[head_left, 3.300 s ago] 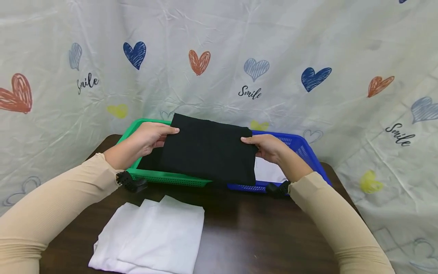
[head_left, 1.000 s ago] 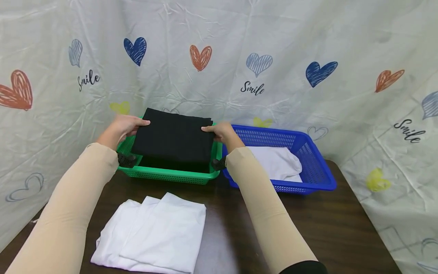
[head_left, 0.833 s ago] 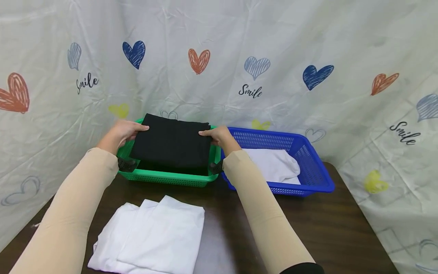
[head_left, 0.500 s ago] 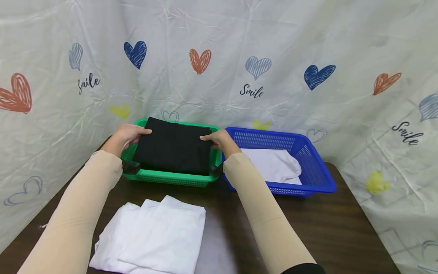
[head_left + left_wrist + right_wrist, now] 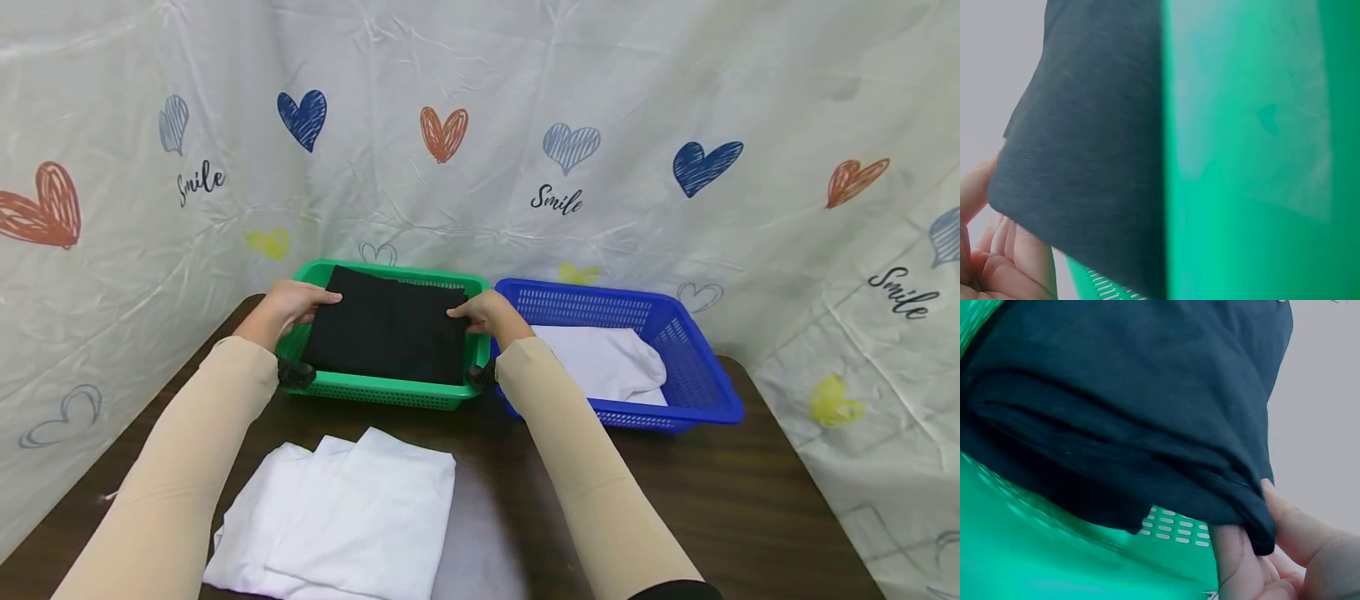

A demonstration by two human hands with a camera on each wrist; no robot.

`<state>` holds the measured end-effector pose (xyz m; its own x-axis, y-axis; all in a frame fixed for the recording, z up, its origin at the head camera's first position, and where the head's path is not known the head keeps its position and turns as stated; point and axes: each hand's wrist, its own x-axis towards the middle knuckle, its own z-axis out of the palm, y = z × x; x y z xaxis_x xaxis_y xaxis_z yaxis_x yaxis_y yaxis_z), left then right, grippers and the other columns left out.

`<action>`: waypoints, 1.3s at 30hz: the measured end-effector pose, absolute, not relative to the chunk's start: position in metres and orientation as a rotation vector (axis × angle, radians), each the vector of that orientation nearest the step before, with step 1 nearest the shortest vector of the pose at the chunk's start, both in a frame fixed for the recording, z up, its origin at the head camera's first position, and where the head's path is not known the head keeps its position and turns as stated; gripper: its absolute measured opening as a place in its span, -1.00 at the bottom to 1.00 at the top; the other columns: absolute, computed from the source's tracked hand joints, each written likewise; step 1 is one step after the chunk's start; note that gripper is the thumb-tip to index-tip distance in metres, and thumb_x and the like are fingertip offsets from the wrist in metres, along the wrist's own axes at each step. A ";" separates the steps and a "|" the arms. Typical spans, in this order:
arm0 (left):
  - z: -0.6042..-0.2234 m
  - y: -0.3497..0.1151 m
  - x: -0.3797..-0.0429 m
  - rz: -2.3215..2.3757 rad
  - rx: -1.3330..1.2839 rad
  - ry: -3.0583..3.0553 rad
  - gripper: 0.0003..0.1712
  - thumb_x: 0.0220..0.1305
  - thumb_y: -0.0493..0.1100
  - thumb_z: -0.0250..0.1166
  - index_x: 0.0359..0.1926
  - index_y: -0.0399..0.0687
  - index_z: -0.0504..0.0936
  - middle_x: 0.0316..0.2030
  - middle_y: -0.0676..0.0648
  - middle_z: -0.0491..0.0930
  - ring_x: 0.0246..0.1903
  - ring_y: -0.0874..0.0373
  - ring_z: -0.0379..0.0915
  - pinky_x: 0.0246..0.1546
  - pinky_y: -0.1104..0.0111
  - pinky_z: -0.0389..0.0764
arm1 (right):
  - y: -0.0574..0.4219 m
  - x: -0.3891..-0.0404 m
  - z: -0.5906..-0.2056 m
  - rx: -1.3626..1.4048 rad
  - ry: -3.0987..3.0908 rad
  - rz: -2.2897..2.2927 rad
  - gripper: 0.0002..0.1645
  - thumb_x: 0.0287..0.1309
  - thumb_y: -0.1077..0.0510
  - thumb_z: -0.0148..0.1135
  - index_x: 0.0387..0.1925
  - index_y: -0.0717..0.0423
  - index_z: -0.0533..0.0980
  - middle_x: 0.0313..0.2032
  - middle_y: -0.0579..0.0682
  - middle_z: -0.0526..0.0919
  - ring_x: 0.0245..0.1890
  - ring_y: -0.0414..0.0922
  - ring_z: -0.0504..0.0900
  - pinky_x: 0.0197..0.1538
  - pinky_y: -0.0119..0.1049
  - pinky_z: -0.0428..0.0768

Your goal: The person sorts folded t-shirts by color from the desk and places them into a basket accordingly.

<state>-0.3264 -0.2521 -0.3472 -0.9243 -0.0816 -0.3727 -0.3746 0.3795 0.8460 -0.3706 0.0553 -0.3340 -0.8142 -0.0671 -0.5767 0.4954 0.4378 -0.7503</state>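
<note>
A folded black cloth garment lies low inside the green basket, its far edge tipped slightly up. My left hand pinches its left side, thumb on top; the left wrist view shows the fingers under the garment's corner. On the right side, my right hand grips the folded edge between thumb and fingers, and the right wrist view shows several layers of the black garment there. Another dark layer sits beneath it in the basket. What kind of garment it is cannot be told.
A blue basket stands right beside the green one, with a folded white cloth in it. Nearer on the dark wooden table lies a stack of folded white cloth. A patterned curtain hangs behind the baskets.
Both hands have carried the black garment left from between the two baskets to over the green one, then lowered it inside. The white stack and both baskets stay put.
</note>
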 end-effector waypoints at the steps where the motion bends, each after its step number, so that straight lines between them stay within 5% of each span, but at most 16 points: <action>1: -0.347 -0.252 -0.326 1.549 -0.411 2.379 -0.26 0.33 0.13 0.30 0.40 -0.14 0.39 -0.04 0.07 0.68 -0.09 0.24 0.58 0.30 0.19 0.46 | 0.055 -0.371 -0.334 0.355 2.160 -1.352 -0.11 0.24 0.14 0.34 0.50 0.17 0.15 0.51 0.16 0.17 0.40 0.02 0.39 0.28 -0.31 0.54; 5: -0.348 -0.250 -0.325 1.501 -0.413 2.375 -0.25 0.37 0.12 0.26 0.43 -0.15 0.35 0.36 -0.20 0.43 0.15 0.01 0.53 0.42 0.09 0.30 | 0.055 -0.373 -0.336 0.329 2.191 -1.249 -0.22 0.28 0.11 0.31 0.45 0.17 0.26 0.48 0.18 0.24 0.24 -0.07 0.54 -0.16 -0.50 0.66; 8: -0.348 -0.247 -0.323 1.498 -0.402 2.353 -0.26 0.40 0.07 0.23 0.44 -0.21 0.30 0.45 -0.28 0.26 0.40 -0.14 0.27 0.52 -0.01 0.12 | 0.056 -0.372 -0.338 0.308 2.203 -1.232 -0.26 0.29 0.12 0.30 0.42 0.21 0.29 0.46 0.20 0.27 0.15 -0.08 0.59 -0.35 -0.54 0.60; 16: -0.355 -0.244 -0.323 1.533 -0.419 2.343 -0.28 0.40 -0.01 0.25 0.43 -0.25 0.29 0.46 -0.27 0.23 0.45 -0.13 0.18 0.46 0.08 0.28 | 0.053 -0.367 -0.341 0.244 2.205 -1.262 -0.27 0.30 0.20 0.28 0.42 0.27 0.27 0.49 0.19 0.22 0.34 0.01 0.46 0.26 -0.31 0.56; 28: -0.360 -0.241 -0.321 1.585 -0.387 2.368 -0.31 0.41 -0.05 0.23 0.43 -0.27 0.31 0.42 -0.31 0.29 0.42 -0.12 0.25 0.41 0.13 0.37 | 0.050 -0.374 -0.346 0.228 2.311 -1.209 -0.50 0.23 0.22 0.34 0.20 0.23 0.52 0.23 0.12 0.51 -0.06 -0.06 0.69 -0.08 -0.37 0.71; 34: -0.364 -0.239 -0.320 1.557 -0.387 2.395 -0.25 0.41 -0.08 0.22 0.49 -0.23 0.19 0.50 -0.29 0.13 0.47 -0.16 0.13 0.45 0.09 0.29 | 0.052 -0.368 -0.342 0.212 2.284 -1.238 -0.41 0.26 0.25 0.31 0.31 0.19 0.44 0.35 0.08 0.44 0.15 -0.02 0.61 0.09 -0.34 0.67; 39: -0.365 -0.239 -0.320 1.547 -0.392 2.400 -0.23 0.42 -0.08 0.21 0.51 -0.20 0.14 0.52 -0.28 0.08 0.49 -0.16 0.10 0.46 0.08 0.27 | 0.053 -0.364 -0.340 0.113 2.271 -1.208 -0.29 0.31 0.25 0.25 0.44 0.08 0.29 0.50 -0.01 0.23 0.32 -0.02 0.47 -0.10 -0.42 0.63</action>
<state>-0.3197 -0.2388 -0.3652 -0.9303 -0.0851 -0.3569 -0.3602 0.3970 0.8442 -0.3637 0.0526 -0.3405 -0.8399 -0.1805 -0.5119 0.3237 0.5904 -0.7393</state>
